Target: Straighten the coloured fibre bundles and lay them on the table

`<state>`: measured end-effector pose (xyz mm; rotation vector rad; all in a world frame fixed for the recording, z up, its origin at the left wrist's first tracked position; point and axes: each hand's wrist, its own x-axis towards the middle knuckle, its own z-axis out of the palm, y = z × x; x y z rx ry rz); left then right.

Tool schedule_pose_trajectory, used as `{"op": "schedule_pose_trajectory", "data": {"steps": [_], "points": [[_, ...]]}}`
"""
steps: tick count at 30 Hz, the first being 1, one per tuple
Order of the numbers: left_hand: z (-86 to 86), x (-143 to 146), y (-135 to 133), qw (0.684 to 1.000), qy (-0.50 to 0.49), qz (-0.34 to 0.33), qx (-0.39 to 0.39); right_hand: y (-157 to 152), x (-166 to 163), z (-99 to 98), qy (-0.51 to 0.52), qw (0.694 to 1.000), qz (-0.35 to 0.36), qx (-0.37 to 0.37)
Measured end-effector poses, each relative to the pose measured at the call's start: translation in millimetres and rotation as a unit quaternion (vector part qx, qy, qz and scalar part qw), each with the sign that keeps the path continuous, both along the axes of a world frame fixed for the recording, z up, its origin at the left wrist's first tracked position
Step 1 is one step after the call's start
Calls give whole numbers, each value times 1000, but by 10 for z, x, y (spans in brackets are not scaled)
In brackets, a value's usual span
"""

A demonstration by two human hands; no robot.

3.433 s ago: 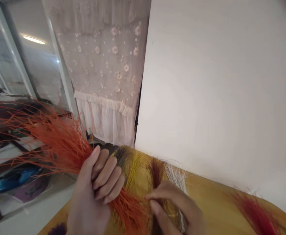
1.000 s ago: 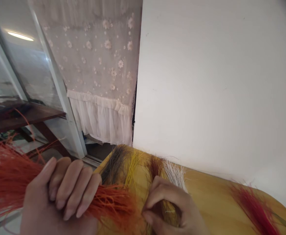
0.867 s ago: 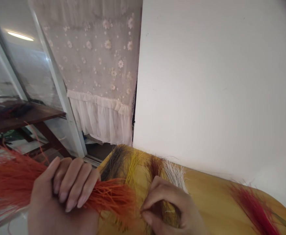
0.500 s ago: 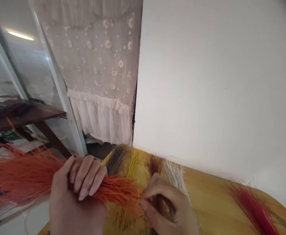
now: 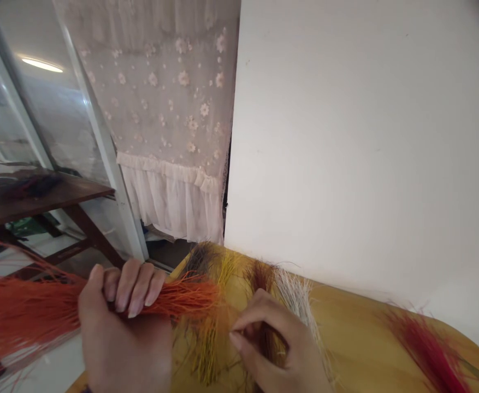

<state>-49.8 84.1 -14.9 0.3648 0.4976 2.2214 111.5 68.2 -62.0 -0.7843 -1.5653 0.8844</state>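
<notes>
My left hand (image 5: 126,333) is wrapped round a thick bundle of orange fibre strands (image 5: 26,314) that sticks out to the left, with its short end (image 5: 190,292) over the yellow table (image 5: 358,344). My right hand (image 5: 280,346) hovers just right of that end, thumb and curled fingers pinched close together over the brown strands (image 5: 259,275); what it pinches is too thin to make out. Dark strands (image 5: 200,256), yellow strands (image 5: 218,305) and white strands (image 5: 294,292) lie side by side on the table under both hands.
A red bundle of strands (image 5: 427,344) lies at the table's right. A white wall (image 5: 366,136) rises right behind the table. A lace curtain (image 5: 169,120) hangs at the back, and a dark wooden table (image 5: 38,194) stands at the left beside glass panels.
My left hand has drawn the orange bundle leftwards and levelled it, so its short end has come away from my right hand, which stays pinched over the strands on the table.
</notes>
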Motion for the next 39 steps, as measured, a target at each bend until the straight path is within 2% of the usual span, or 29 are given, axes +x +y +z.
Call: {"op": "schedule_pose_trajectory", "data": {"steps": [3, 5, 10, 14, 19, 24, 33, 36, 39], "points": [[79, 70, -55, 998, -46, 31, 12, -47, -22, 59, -21, 998, -52, 4], [103, 92, -90, 998, -54, 34, 11, -70, -51, 68, -33, 995, -91, 34], [78, 56, -136, 998, -42, 28, 29, -75, -135, -1, -56, 985, -136, 85], [63, 28, -140, 998, -36, 28, 43, -41, -120, -32, -91, 986, -121, 72], [91, 67, -139, 999, -44, 23, 10, -16, -45, -24, -130, 986, -92, 54], [89, 90, -163, 999, -27, 27, 26, -55, -94, -24, -109, 987, -109, 47], [103, 191, -146, 1000, -12, 6, 13, -70, -173, -17, -38, 995, -78, -51], [118, 162, -87, 1000, -16, 5, 5, -45, -126, -11, -56, 995, -65, -51], [125, 39, -37, 999, -17, 31, 8, -23, 23, 69, -100, 992, -62, -41]]}}
